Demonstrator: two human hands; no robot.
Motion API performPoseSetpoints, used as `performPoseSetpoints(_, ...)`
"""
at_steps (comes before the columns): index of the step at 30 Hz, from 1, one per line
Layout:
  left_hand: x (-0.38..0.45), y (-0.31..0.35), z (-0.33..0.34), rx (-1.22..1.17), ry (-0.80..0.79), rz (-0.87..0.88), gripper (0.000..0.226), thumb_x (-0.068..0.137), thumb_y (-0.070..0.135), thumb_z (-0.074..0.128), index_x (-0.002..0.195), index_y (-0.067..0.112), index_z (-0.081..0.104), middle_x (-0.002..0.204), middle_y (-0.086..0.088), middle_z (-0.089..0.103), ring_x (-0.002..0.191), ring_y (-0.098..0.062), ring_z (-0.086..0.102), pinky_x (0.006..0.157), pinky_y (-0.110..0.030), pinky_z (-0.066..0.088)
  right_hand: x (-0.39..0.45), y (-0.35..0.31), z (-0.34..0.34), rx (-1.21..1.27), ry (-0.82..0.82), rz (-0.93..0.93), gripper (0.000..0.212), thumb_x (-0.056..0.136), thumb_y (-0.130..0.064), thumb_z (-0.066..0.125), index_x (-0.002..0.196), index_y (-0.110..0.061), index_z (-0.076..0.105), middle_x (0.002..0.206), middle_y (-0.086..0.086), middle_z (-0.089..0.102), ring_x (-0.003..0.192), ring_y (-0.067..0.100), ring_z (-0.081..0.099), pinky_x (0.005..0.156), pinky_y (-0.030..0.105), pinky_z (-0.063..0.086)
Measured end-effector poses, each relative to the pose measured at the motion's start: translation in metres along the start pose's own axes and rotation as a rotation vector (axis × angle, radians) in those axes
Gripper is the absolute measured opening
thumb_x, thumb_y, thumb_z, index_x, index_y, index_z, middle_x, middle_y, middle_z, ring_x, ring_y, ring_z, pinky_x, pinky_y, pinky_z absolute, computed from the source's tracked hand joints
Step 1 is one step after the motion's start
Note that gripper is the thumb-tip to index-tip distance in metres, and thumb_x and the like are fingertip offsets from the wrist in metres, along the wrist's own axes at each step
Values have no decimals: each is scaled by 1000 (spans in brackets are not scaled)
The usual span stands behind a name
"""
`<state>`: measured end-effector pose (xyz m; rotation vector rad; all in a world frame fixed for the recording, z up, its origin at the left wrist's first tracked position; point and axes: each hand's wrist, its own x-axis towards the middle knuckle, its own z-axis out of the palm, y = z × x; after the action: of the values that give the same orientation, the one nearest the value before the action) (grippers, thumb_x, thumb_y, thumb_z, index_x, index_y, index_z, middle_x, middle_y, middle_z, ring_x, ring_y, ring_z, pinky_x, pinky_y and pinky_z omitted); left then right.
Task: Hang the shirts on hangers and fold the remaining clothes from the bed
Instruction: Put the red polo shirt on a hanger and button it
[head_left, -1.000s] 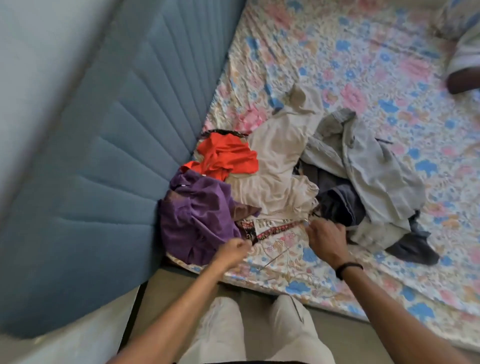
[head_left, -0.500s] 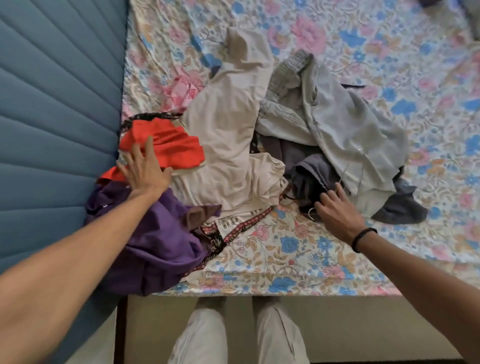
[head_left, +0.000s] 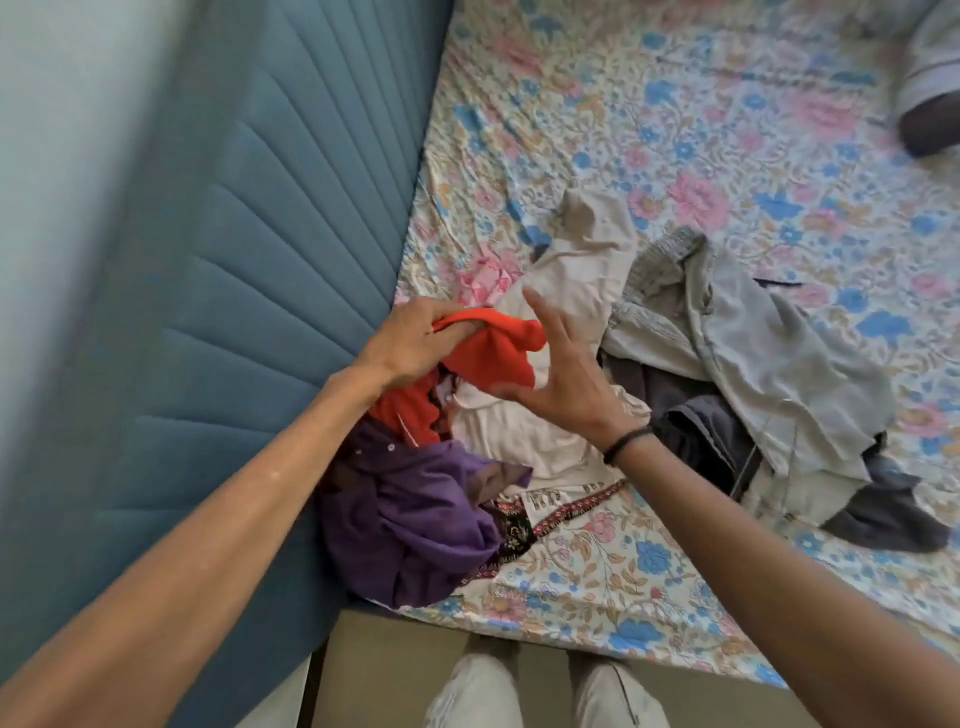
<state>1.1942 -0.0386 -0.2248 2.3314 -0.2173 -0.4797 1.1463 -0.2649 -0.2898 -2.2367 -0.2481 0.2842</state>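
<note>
On the flowery bed (head_left: 675, 130), your left hand (head_left: 410, 343) grips the orange cloth (head_left: 493, 353), and beside it your right hand (head_left: 566, 374) is wide open, maybe touching it.

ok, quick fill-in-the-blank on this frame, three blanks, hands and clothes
1. The left hand grips the ____ garment.
2. The right hand is open, with a black ____ at its wrist.
3. The purple garment lies against the ____ headboard.

Missing: orange; band; blue
</note>
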Motion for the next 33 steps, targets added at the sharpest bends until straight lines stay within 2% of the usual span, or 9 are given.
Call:
performPoseSetpoints(4,-23,43,-64,4,-11,58,40,76,55,85,110,34,76,91,13,76,82,0,67,74,-17,49,42,-95,-43,-56,73,-223,35,81,-6,64,116,-10,66,101,9,70,92,28,67,78,43,52)
performPoseSetpoints(6,-37,44,-89,240,23,76,55,68,51,91,114,32,70,99,9,76,93,-11,70,79,-30,51,43,-134,-70,34,122,-194,32,81,2,54,108,-10,66,87,1,69,76,13,64,68,36,50)
performPoseSetpoints(10,-67,27,-96,338,386,-26,13,68,22,64,74,13,56,82,-22,69,91,-47,67,58,-38,38,24,-204,-119,188,196,-269,20,85,0,54,97,-12,64,76,-5,60,65,7,55,62,31,44)
performPoseSetpoints(16,-121,-2,-44,8,402,-299,17,64,29,50,58,13,48,54,-10,43,69,-38,67,57,-34,28,-42,-267,-199,452,324,-432,26,91,4,58,97,-20,63,82,-11,62,76,1,51,68,19,39)
performPoseSetpoints(22,-141,51,-51,-27,340,-269,45,72,32,40,90,6,72,83,-15,69,86,-27,68,69,-42,44,-90,-195,-265,519,514,-18,14,93,-8,60,88,-20,65,73,3,61,61,14,55,66,40,46)
performPoseSetpoints(25,-155,104,-56,-18,64,-277,42,84,38,54,107,8,71,92,-11,69,87,-23,65,74,-38,52,-116,-166,-249,571,385,87,25,87,-13,70,109,-24,63,95,0,72,75,10,70,75,35,55)
performPoseSetpoints(28,-170,156,-38,-470,51,-287,37,97,8,64,130,18,53,92,-11,65,73,-22,63,65,-33,55,-157,-160,-210,298,146,29,82,58,-51,95,129,-29,61,119,-6,68,96,14,72,86,36,60)
performPoseSetpoints(31,-181,208,-23,-879,80,-281,33,100,-1,54,126,19,53,77,-8,58,57,-16,57,51,-25,54,-217,-160,-157,131,-298,-53,85,60,-56,94,133,-42,53,125,-20,65,110,-2,67,100,32,58)
performPoseSetpoints(33,-192,242,-18,-993,80,-281,25,100,0,49,115,14,64,71,-6,59,50,-13,57,51,-25,55,-251,-149,-125,76,-375,-93,100,56,-59,97,139,-44,43,131,-19,64,118,-3,63,107,34,53)
